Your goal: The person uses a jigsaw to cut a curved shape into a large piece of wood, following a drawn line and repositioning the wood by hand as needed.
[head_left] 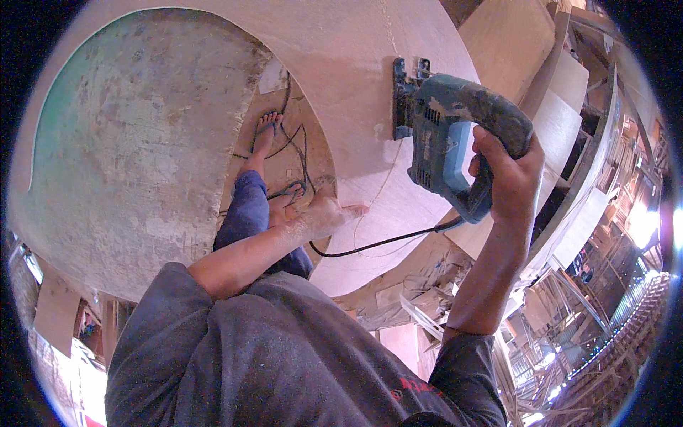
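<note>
My right hand (509, 171) is closed round the handle of a teal and black jigsaw (445, 107), whose base plate lies on a pale plywood sheet (366, 78) with a thin marked line. My left hand (327, 213) grips the curved inner edge of that sheet, thumb stretched over the top, other fingers partly hidden. The jigsaw's black cord (373, 248) loops across the sheet. At the left, a worn grey-green board (135, 135) lies inside the sheet's curved cutout.
My sandalled feet (267, 132) stand below the opening among loose cables (306, 153). Stacked plywood panels (505, 43) lean at the right, beside a long curved wooden frame (597, 171). Wood offcuts and scraps (420, 313) lie on the floor behind me.
</note>
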`<action>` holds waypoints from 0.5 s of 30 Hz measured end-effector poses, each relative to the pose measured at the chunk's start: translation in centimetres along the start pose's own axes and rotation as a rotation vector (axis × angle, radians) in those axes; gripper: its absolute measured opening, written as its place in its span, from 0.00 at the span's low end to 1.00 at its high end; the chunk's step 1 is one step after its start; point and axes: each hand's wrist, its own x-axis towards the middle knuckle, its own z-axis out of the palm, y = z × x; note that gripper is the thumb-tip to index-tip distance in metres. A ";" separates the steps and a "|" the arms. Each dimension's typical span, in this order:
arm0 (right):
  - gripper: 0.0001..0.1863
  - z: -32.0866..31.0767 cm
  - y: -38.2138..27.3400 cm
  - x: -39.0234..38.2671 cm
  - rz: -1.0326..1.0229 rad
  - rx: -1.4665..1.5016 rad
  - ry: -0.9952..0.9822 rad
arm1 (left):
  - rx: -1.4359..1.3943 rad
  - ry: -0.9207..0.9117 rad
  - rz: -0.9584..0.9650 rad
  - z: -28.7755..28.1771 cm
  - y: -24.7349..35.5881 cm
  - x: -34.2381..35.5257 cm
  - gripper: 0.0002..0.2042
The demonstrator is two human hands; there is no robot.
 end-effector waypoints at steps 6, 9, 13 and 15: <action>0.15 0.1 -0.3 0.0 0.011 -0.002 0.007 | 0.057 -0.050 -0.130 -0.3 1.4 -0.4 0.20; 0.14 0.2 -0.3 0.0 0.000 -0.001 0.011 | 0.009 -0.037 -0.063 -0.2 0.5 -0.2 0.20; 0.13 0.0 -0.3 0.2 0.009 -0.012 -0.008 | -0.033 -0.014 0.006 0.2 -1.4 0.1 0.21; 0.13 0.0 -0.3 0.2 0.010 -0.011 -0.007 | 0.036 -0.094 -0.084 0.0 -1.7 0.2 0.22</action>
